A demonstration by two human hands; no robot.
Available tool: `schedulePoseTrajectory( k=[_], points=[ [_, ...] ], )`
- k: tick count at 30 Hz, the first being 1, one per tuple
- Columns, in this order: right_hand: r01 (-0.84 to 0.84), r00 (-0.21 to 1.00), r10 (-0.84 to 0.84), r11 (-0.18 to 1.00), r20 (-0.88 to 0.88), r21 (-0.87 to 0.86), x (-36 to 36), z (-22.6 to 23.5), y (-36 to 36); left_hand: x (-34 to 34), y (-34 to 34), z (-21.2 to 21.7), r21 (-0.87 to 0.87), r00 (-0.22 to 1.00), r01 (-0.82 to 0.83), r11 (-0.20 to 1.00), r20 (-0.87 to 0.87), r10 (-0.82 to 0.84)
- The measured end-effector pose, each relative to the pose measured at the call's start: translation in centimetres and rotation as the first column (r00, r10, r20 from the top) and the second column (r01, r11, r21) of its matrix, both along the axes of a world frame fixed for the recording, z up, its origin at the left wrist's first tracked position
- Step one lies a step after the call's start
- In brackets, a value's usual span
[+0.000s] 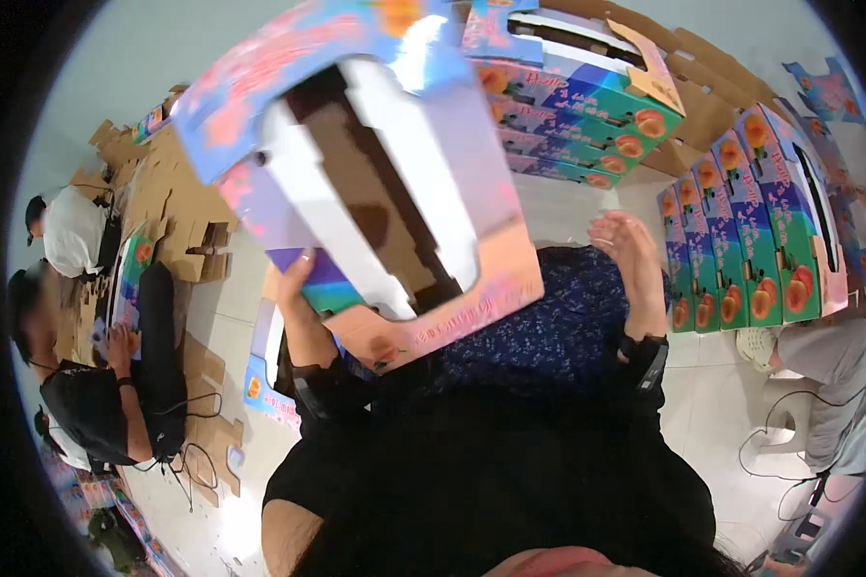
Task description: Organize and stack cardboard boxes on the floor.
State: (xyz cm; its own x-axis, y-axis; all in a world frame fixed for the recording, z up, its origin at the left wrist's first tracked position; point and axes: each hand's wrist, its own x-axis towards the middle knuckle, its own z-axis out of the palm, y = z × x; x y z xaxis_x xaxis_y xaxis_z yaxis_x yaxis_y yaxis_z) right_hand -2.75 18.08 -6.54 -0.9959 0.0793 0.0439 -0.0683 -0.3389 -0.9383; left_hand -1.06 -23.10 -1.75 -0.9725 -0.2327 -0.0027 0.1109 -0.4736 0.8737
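1. Nearest the camera, the person's dark clothing fills the lower middle of the view, with both forearms rising out of it.
2. The left hand point(298, 279) grips the near left edge of a printed fruit carton point(356, 163); its fingers point(296, 264) are curled and pinching the cardboard edge.
3. The right hand point(630, 255) is raised just right of the carton and apart from it, holding nothing; its fingers are held loosely together, slightly bent.
4. The carton is tilted up in the air in front of the person, centre-left, its open underside with white flaps and brown inner card facing the camera.
5. On the left, another person in black point(115, 404) sits on the floor over flat cardboard pieces point(168, 207); farther left, a person in white point(67, 231) bends over more card.
6. On the right, a row of folded cartons point(755, 221) stands on edge, with a seated person's grey trouser leg point(832, 361) near it.
7. Farthest away, a stack of finished cartons point(573, 106) rises at top centre-right.
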Motion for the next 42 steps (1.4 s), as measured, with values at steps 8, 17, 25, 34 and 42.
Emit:
schedulePoseTrajectory(
  k=[8,17,25,34,42],
  points=[
    [-0.574,0.813,0.580,0.813,-0.051,0.099,1.2,-1.1,-9.1,0.8,-1.2,-3.7,0.262,0.973,-0.148,0.954,-0.137,0.188],
    [-0.347,0.925,0.304,0.920,-0.226,-0.182,1.5,-0.1,-17.4,-0.3,4.4,-5.1,0.465,0.993,0.114,0.878,-0.078,-0.087],
    [-0.003,0.999,0.016,0.942,0.037,-0.336,0.6,-3.2,-14.2,1.5,8.0,-8.8,0.288,0.960,0.260,0.921,0.026,-0.279],
    [0.317,0.934,-0.354,0.751,0.053,-0.579,1.5,-5.7,-4.0,5.4,8.4,-10.5,-0.087,0.599,0.798,0.597,0.226,-0.768],
    [0.426,0.869,-0.493,0.719,0.029,-0.549,3.1,-4.6,0.4,3.4,4.6,-6.2,-0.056,0.912,0.391,0.919,0.157,-0.378]
  ],
)
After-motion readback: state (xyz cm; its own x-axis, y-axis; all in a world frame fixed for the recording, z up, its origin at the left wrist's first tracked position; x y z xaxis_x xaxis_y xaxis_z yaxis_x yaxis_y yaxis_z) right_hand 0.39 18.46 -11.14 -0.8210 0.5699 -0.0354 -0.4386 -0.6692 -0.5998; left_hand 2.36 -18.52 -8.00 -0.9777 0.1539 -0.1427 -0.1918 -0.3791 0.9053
